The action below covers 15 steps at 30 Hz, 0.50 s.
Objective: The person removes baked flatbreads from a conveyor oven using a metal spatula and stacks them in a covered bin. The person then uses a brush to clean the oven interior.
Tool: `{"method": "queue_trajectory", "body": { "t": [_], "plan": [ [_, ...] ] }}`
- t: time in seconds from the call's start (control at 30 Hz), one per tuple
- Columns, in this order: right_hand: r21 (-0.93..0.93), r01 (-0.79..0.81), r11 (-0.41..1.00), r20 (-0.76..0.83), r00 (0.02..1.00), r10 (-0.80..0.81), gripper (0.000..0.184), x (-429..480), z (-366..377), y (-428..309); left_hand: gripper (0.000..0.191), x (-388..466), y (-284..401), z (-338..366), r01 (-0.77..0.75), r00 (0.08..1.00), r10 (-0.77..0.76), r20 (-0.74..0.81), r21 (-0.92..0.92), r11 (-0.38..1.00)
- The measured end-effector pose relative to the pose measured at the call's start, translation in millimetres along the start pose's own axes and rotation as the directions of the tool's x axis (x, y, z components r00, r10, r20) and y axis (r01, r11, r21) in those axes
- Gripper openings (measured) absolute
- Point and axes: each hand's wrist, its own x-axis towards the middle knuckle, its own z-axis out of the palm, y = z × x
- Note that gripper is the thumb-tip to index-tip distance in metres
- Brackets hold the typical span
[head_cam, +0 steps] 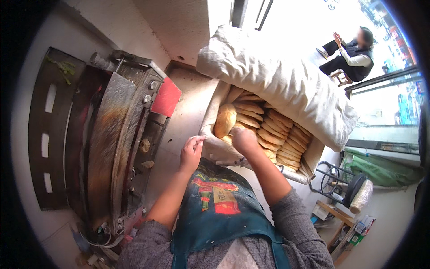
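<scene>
A cloth-lined container in front of me holds stacks of round flat breads. My right hand reaches over its near rim with curled fingers among the breads at the left end. Its fingertips are partly hidden, so a grip on a bread cannot be made out. One golden bread leans on edge just left of that hand. Outside the container's near left corner is my left hand, fingers bent and thumb close to them, with no clear object in it. A thick white quilted cover is folded back over the far side.
On the left stands a scorched metal griddle with knobs and a red panel. A person sits outside beyond the doorway. To the right are a black-framed stool, a green cloth and a wooden rack with boxes.
</scene>
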Motion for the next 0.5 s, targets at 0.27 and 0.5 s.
{"method": "queue_trajectory", "body": {
  "t": [0.27, 0.5],
  "plan": [
    [0.188, -0.046, 0.981, -0.037, 0.998, 0.054, 0.029, -52.0, -57.1, 18.2, 0.019, -79.8, -55.1, -63.5, 0.241, 0.958, -0.243, -0.150, -0.032, 0.970],
    [0.707, -0.203, 0.677, 0.037, 0.967, 0.251, 0.035, -95.5, -65.5, 40.1, 0.024, -140.8, -135.5, -91.2, 0.449, 0.848, -0.494, -0.191, -0.234, 0.862]
  ]
}}
